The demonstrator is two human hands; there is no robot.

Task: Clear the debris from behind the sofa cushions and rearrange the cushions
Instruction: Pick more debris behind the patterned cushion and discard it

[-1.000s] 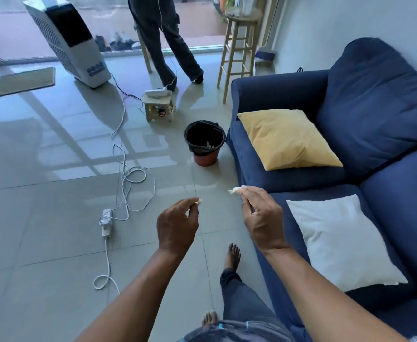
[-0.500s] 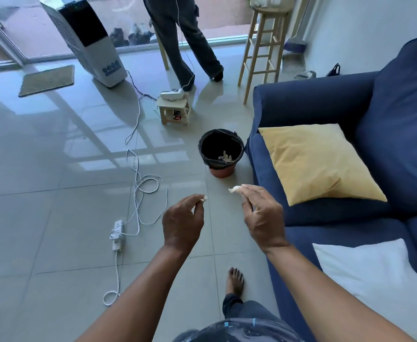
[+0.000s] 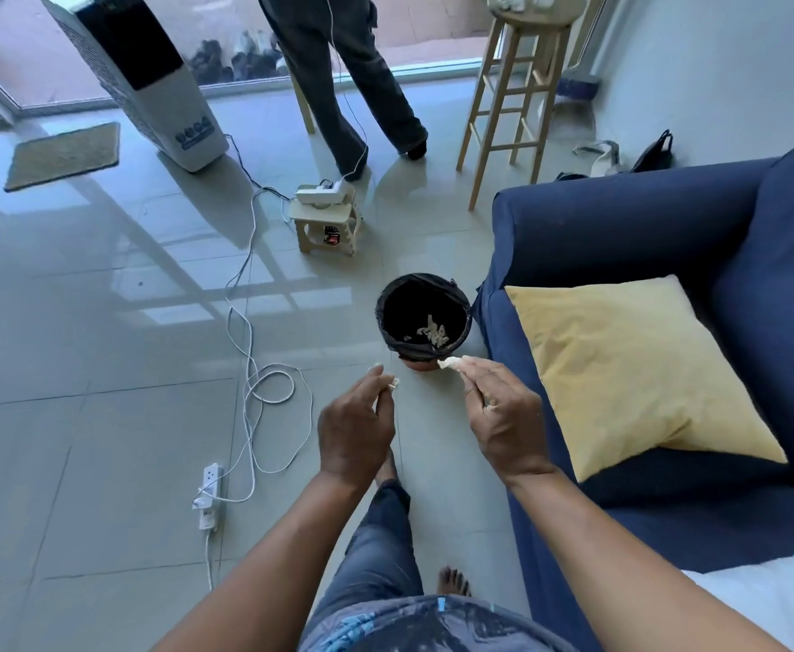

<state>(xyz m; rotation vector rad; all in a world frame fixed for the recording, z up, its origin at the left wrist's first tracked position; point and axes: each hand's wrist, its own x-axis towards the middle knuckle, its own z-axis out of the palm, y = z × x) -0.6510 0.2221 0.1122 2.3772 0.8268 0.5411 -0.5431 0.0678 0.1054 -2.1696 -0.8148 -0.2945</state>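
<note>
— Where is the debris?

— A pale scrap (image 3: 449, 363) sits pinched between the fingertips of the right hand (image 3: 503, 416), level with the near rim of the bin (image 3: 465, 303). The left hand (image 3: 355, 430) pinches a much smaller white bit (image 3: 394, 382) between thumb and forefinger. The two hands are held apart over the floor, neither touching the bin.

— And the bin itself?

— Black-lined, standing on the tiles just beside the sofa's (image 3: 621, 228) arm, with light scraps (image 3: 430, 332) lying at its bottom.

— The cushions?

— A yellow cushion (image 3: 630, 369) lies flat on the blue seat; the corner of a white cushion (image 3: 781, 600) shows at the lower right.

— The room around?

— Glossy grey floor tiles (image 3: 80, 369) mirror a window frame. A white cable (image 3: 254, 369) loops across to a power strip (image 3: 209, 496). Farther off stand a small wooden step stool (image 3: 327, 228), a tall wooden stool (image 3: 517, 87), an air cooler (image 3: 136, 72), a doormat (image 3: 63, 155), and another person's legs (image 3: 353, 77).
</note>
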